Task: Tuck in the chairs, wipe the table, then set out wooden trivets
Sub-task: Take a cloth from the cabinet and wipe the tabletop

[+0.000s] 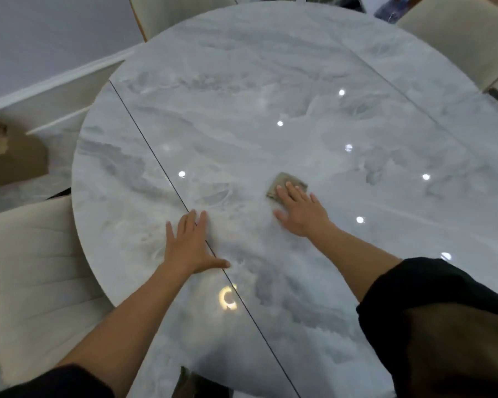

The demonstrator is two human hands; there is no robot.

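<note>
The right hand (302, 212) is pressing flat, fingers spread, on a folded cloth (285, 185) lying mid-table (242, 81), seemingly pinned under the fingertips rather than clenched. The left hand (190, 242) is resting open-palmed on the marble nearby.

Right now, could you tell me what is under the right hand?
A folded tan cloth lies under the right hand's fingers, pressed flat on the marble table. The part beneath the fingers is hidden.
</note>
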